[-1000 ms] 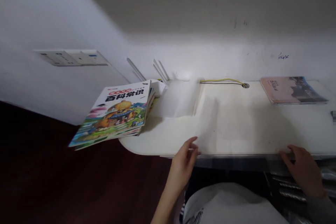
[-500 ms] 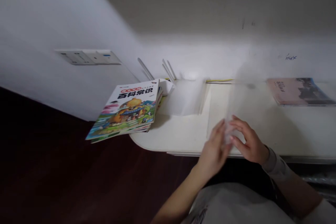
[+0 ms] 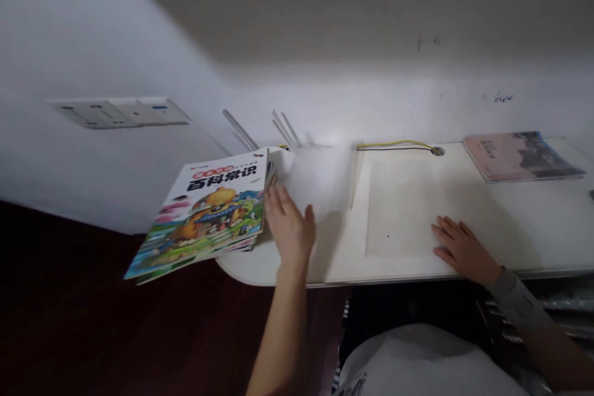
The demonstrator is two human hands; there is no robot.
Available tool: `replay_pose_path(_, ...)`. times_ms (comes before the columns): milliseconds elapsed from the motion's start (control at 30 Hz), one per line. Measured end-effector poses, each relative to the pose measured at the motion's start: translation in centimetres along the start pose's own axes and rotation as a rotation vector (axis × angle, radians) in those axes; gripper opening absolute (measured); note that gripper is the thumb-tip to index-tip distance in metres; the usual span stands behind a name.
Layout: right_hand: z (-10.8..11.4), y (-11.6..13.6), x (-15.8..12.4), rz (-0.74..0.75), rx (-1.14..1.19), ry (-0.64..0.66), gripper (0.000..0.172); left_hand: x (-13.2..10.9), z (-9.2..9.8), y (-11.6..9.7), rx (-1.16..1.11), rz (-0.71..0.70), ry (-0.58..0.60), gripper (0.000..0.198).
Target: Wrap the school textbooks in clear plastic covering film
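The stack of books (image 3: 208,210), with a colourful illustrated cover on top, lies at the left end of the white desk (image 3: 557,223), its near left part jutting past the edge. The left hand (image 3: 293,226) is at the stack's right side, its fingers nearly straight and together, the thumb held apart; it grips nothing, and its fingertips seem to meet the side of the stack, though firm contact is hard to tell. Well to the right of the stack, the right hand (image 3: 464,250) is palm down over the desk, loosely spread and holding nothing. Between the stack and that hand lies a faint flat sheet (image 3: 399,210); its right border is too dim to make out, so whether the right hand touches it cannot be told.

Just right of the stack, behind the left hand, pale sheets (image 3: 320,173) show blurred edges. The stack partly hides a white box (image 3: 283,154) behind it. Far to the stack's right is a pink book (image 3: 515,158), and past it a dark object (image 3: 591,194) is cut off by the picture's border.

Half a second ago both hands were close together right of the stack, with something pale and blurred between them; now they are well apart. The stack overhangs the desk as before.
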State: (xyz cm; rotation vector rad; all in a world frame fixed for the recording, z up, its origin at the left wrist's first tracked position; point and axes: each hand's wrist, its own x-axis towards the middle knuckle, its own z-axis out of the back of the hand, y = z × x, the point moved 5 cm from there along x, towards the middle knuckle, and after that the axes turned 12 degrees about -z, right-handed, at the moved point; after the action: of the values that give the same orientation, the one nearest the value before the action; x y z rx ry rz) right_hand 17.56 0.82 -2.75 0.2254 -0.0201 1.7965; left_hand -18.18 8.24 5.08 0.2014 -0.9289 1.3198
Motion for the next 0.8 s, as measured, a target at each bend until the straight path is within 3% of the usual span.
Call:
replay_pose_path(67, 0.1, 0.3, -1.1, -0.005, -0.003, 0.004, 0.045, -2.8, -1.7, -5.1, -0.045, -0.192, 0.104, 0.062)
replay_pose_path(133, 0.3, 0.4, -1.8, -0.037, 0.013, 0.002, 0.046, -6.3, -4.7, -10.8, -0.183, -0.407, 0.365, 0.062)
replay_pose_path(200, 0.5, 0.4, -2.3, -0.076, 0.051, -0.003, 0.048, -9.4, -7.3, -15.2, -0.241, -0.521, 0.606, 0.075)
replay_pose_path(267, 0.6, 0.6, -2.5, -0.087, 0.117, 0.012, 0.049, -11.2, -9.1, -17.9, -0.238, -0.578, 0.746, 0.081)
replay_pose_path(333, 0.7, 1.4, -2.5, -0.059, 0.214, 0.041, 0.05, -11.8, -10.1, -19.0, -0.216, -0.576, 0.791, 0.077)
replay_pose_path(433, 1.2, 2.8, -2.0, 0.005, 0.358, 0.047, 0.053, -11.3, -10.6, -18.5, -0.32, -0.473, 0.76, 0.063)
replay_pose_path(533, 1.5, 3.6, -1.5, 0.035, 0.378, 0.012, 0.057, -10.4, -10.2, -16.5, -0.602, -0.198, 0.647, 0.048)
replay_pose_path(600, 1.2, 3.4, -1.6, 0.06, 0.289, -0.004, 0.06, -9.8, -9.4, -14.4, -0.785, 0.085, 0.487, 0.042)
replay_pose_path(667, 0.8, 2.6, -2.2, 0.09, 0.173, -0.01, 0.061, -9.3, -8.0, -11.9, -0.942, 0.351, 0.255, 0.043)
replay_pose_path(733, 0.6, 1.1, -3.4, 0.077, 0.086, -0.026, 0.059, -9.1, -6.1, -9.7, -1.034, 0.508, 0.033, 0.051)
replay_pose_path(800, 0.7, -1.1, -4.9, 0.025, 0.037, -0.047, 0.057, -9.3, -4.1, -7.7, -0.98, 0.556, -0.066, 0.053)
